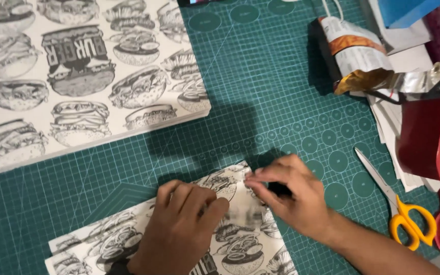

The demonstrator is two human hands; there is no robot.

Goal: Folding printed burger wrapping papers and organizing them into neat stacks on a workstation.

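A folded sheet of white paper printed with black burger drawings (230, 244) lies on the green cutting mat (260, 86) near the front edge. My left hand (179, 226) presses flat on the sheet, fingers pointing to its upper corner. My right hand (291, 196) pinches the top corner of the sheet between thumb and fingertips, just right of my left hand. Part of the sheet is hidden under both hands.
A stack of the same burger-print paper (77, 76) fills the upper left. Yellow-handled scissors (398, 209) lie at the right. A crumpled foil snack bag (362, 56), white papers and a dark red tape dispenser (434, 137) crowd the right edge.
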